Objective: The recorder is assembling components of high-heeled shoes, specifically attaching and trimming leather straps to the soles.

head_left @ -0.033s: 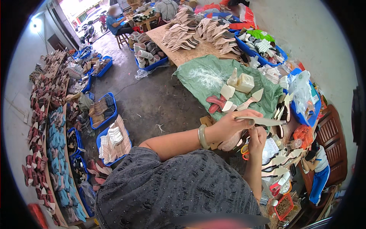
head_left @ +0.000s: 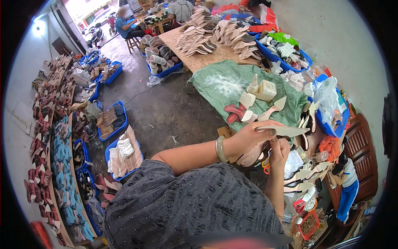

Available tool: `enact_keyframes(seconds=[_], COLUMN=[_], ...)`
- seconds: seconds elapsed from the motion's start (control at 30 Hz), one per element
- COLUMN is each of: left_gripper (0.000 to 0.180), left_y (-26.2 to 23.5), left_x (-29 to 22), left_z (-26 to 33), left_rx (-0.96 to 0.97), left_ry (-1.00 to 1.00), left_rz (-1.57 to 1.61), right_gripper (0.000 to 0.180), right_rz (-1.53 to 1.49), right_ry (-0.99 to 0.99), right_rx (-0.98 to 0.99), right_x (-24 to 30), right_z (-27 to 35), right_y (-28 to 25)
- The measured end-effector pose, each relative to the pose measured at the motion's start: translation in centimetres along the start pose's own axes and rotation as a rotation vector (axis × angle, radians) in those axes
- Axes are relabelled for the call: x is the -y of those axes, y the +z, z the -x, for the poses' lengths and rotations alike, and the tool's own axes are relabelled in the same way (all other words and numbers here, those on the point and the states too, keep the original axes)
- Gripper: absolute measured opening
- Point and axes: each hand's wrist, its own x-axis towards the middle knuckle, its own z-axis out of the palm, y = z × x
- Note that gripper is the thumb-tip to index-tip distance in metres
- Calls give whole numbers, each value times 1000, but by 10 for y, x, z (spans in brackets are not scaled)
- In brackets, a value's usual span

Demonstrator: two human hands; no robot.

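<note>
A pale, pointed shoe insole is held over the near edge of the work table, its tip to the right. My left hand, with a bangle at the wrist, pinches its wide end between thumb and fingers. Just below, my right hand is closed with fingertips against the insole's lower edge; what lies inside those fingers is hidden. Beyond the hands, several loose white insoles and crossed red pieces lie on a green sheet. A whitish square container and a small bottle stand there too.
Stacked insoles cover the far table. Blue baskets of shoe parts line its right side. Scissors and a red tray lie nearer. Baskets and shoe racks stand left. A person is at the right.
The insole has turned slightly, so more of its pale face shows and its tip sits a little higher. Both hands stay in nearly the same place.
</note>
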Motion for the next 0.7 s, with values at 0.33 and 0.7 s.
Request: enact_keyframes(seconds=[0.33,0.7], left_gripper=[37,49], left_y=[-13,-20], left_x=[-2,-8], left_z=[-5,-3], left_rx=[74,121], left_ry=[-126,-247], left_rz=[75,150], right_gripper=[10,17], right_rz=[-36,617], right_ry=[-61,-285], right_rx=[-17,91], right_x=[0,26], right_z=[-4,-21], right_y=[-9,-15])
